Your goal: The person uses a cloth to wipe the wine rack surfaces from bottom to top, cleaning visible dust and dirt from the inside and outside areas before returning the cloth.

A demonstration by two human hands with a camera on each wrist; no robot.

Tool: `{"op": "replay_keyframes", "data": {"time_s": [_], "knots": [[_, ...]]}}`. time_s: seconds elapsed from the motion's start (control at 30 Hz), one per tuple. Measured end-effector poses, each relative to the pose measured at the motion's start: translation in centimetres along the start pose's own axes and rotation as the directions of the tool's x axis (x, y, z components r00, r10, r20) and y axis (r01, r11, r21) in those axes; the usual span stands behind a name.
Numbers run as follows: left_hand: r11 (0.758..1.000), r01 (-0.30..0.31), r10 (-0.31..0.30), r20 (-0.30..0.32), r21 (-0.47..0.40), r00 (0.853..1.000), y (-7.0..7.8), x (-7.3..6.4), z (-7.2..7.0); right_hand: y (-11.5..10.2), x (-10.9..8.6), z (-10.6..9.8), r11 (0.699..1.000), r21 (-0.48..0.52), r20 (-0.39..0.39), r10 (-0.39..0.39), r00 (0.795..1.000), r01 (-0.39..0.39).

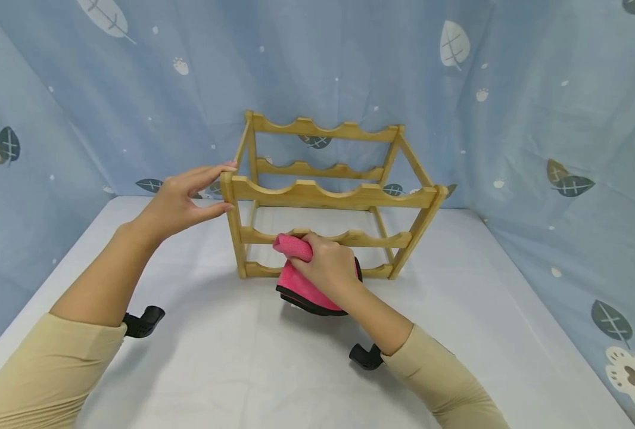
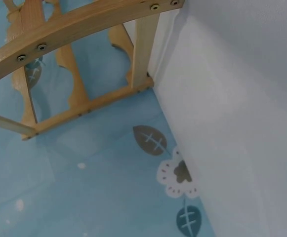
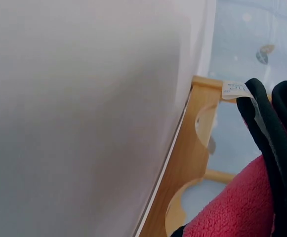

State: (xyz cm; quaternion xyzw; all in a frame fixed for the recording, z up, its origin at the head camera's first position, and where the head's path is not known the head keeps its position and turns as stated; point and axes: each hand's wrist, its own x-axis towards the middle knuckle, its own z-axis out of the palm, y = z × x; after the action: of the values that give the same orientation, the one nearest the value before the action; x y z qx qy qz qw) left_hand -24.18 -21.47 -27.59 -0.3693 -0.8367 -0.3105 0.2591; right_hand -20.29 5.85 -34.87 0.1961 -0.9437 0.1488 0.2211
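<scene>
A wooden bottle rack [image 1: 301, 190] with scalloped rails stands on the white table. My left hand [image 1: 189, 193] grips its front left upper corner between the thumb and fingers. My right hand [image 1: 328, 262] holds a folded pink cloth [image 1: 309, 292] with black edging against the front middle rail. The lower part of the cloth hangs in front of the bottom rail. In the right wrist view the cloth [image 3: 237, 207] shows its fuzzy pink face and a white label, close to the rack's scalloped rail [image 3: 192, 148]. The left wrist view shows the rack's side frame [image 2: 74, 37] with screw heads.
A blue curtain [image 1: 317, 59] printed with leaves and paw marks hangs behind and beside the white table [image 1: 215, 363]. Black wrist-worn camera parts stick out by the left sleeve [image 1: 71, 357] and the right sleeve [image 1: 435, 375].
</scene>
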Motion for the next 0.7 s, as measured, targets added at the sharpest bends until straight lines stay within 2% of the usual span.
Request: {"op": "replay_keyframes", "data": {"time_s": [0.43, 0.7], "knots": [[0.998, -0.044, 0.043, -0.019, -0.034, 0.999, -0.4, 0.0, 0.2, 3.3, -1.2, -1.4, 0.998, 0.038, -0.005, 0.056, 0.998, -0.056], [0.999, -0.042, 0.042, -0.019, -0.002, 0.999, -0.8, -0.1, 0.2, 5.5, -2.0, -2.5, 0.994, 0.036, -0.004, 0.108, 0.994, -0.107]]}}
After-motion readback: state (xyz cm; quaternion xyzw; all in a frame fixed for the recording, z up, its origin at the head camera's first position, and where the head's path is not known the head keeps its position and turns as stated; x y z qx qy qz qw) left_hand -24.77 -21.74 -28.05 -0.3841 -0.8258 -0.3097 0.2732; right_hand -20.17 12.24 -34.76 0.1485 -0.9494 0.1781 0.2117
